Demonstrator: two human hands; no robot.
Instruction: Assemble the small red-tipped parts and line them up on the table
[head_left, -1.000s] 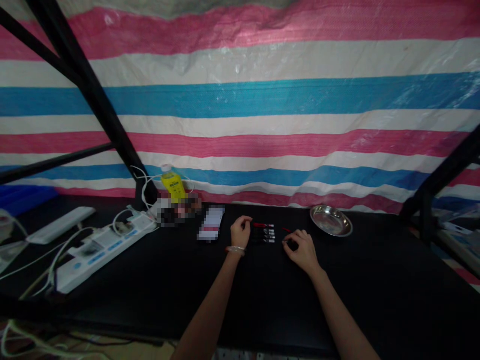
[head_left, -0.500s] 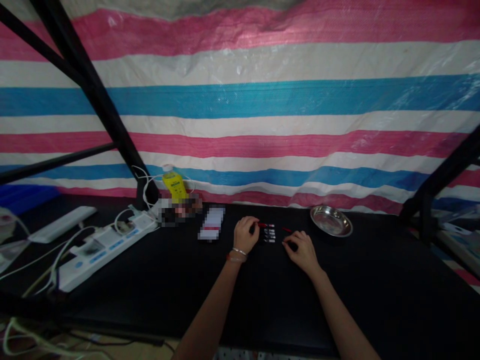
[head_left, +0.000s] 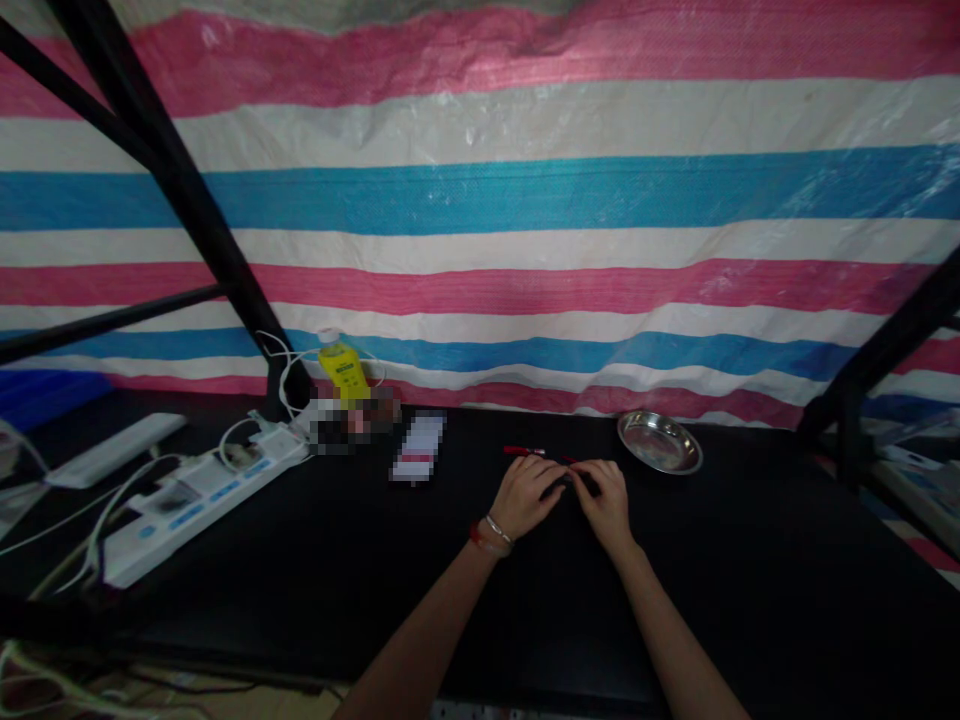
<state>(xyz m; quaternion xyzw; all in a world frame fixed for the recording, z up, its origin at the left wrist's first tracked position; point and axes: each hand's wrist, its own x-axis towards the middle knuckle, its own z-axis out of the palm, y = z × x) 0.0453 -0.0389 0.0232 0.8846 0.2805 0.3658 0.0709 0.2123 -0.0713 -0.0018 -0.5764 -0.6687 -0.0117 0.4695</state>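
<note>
My left hand (head_left: 529, 492) reaches over the black table, its thumb and fingers bent together near my right hand; whatever it pinches is too small to make out. My right hand (head_left: 602, 492) meets it, fingertips pressed together on something I cannot make out. Just beyond my left fingers lies a red pen-like item (head_left: 521, 451) with a silvery end. A bit of another red piece (head_left: 568, 461) shows by the right fingertips. The small clear-ended items in the row are hidden under my left hand.
A round metal dish (head_left: 660, 442) stands to the right. On the left are a pixelated phone-like object (head_left: 420, 445), a yellow bottle (head_left: 343, 370), a white power strip (head_left: 202, 505) with cables, and a black metal frame (head_left: 187, 200). A striped sheet (head_left: 525, 195) hangs behind.
My left hand has moved right, over the row of small items, and now meets my right hand. The right hand has shifted slightly, its fingertips now beside the left ones.
</note>
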